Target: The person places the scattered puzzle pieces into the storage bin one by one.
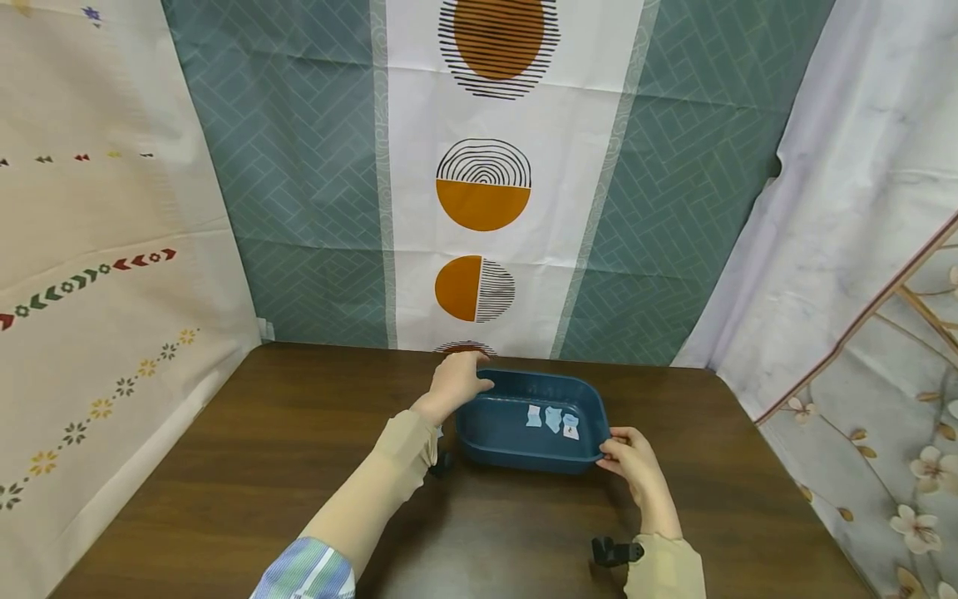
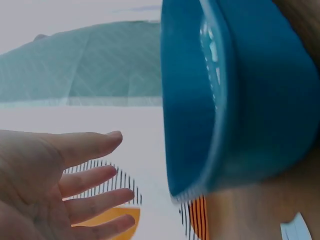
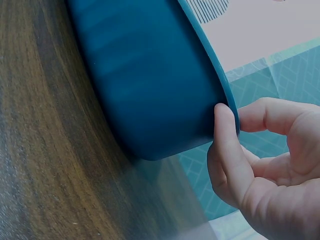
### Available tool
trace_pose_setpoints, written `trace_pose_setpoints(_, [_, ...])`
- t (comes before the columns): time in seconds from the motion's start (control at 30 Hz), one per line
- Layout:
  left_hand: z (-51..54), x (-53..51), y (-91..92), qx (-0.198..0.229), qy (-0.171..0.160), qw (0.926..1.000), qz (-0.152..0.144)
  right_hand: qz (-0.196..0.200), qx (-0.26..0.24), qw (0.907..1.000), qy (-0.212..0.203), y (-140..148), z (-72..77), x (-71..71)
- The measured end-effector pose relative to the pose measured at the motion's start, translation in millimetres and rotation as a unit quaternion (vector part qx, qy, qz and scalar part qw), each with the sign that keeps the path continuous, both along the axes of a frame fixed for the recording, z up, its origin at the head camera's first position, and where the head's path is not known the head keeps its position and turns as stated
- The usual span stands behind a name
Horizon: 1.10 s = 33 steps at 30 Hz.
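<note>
A dark blue plastic basin (image 1: 494, 455) sits on the wooden table. Three small light blue and white pieces, like paper scraps (image 1: 553, 419), lie on its floor. My right hand (image 1: 632, 466) pinches the rim at the near right corner. In the right wrist view, thumb and fingers (image 3: 226, 120) close on that rim from both sides. My left hand (image 1: 455, 384) is over the far left end of the basin. The left wrist view shows its fingers (image 2: 102, 200) spread, apart from the basin wall (image 2: 270, 100), holding nothing.
Another small pale scrap (image 2: 296, 230) lies on the table outside the basin, partly hidden by my left wrist in the head view. Patterned cloth (image 1: 314, 208) hangs behind the brown table (image 1: 322, 399), with more cloth along both sides.
</note>
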State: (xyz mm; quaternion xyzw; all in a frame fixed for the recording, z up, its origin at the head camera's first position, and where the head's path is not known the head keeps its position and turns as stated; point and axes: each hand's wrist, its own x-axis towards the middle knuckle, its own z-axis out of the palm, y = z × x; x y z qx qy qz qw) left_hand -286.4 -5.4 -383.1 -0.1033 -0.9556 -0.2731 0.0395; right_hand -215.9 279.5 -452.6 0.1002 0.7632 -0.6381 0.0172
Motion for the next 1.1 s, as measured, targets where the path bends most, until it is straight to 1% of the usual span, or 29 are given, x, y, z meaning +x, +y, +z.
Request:
trace_pose_setpoints(0.17, [-6.0,-1.5,-18.2,0.004,-0.012,0.9998,0.014,0.0,0.004,1.0,0.001,0,0.6,0.0])
trace_pose_setpoints(0.23, [-9.9,-2.4,-26.0,0.001,-0.016,0.9996,0.024,0.0,0.006,1.0,0.0,0,0.7,-0.1])
trace_pose_setpoints(0.4, [-24.6,-5.0,-45.1,-0.017,-0.028,0.9985,0.044,0.001,0.002,1.0,-0.001,0,1.6,-0.4])
trace_pose_setpoints(0.63, [-47.2,-10.4,-65.9,-0.03,-0.055,0.9962,0.06,0.0,-0.001,1.0,0.0,1,1.9,-0.4])
trace_pose_setpoints(0.73, [-55.5,-11.6,-72.1,-0.04,-0.074,0.9942,0.066,0.0,0.0,1.0,-0.001,1,1.4,-0.5])
trace_pose_setpoints(0.87, [-63.3,-11.4,-77.4,-0.057,-0.094,0.9913,0.073,-0.003,0.002,1.0,-0.002,1,0.6,-0.7])
trace_pose_setpoints(0.97, [-67.5,-10.4,-80.3,-0.07,-0.097,0.9897,0.077,-0.002,-0.001,1.0,0.0,1,0.2,-0.5])
trace_pose_setpoints(1.1, [-71.5,-8.8,-82.2,-0.079,-0.092,0.9889,0.086,0.001,-0.001,1.0,0.001,0,0.6,0.3])
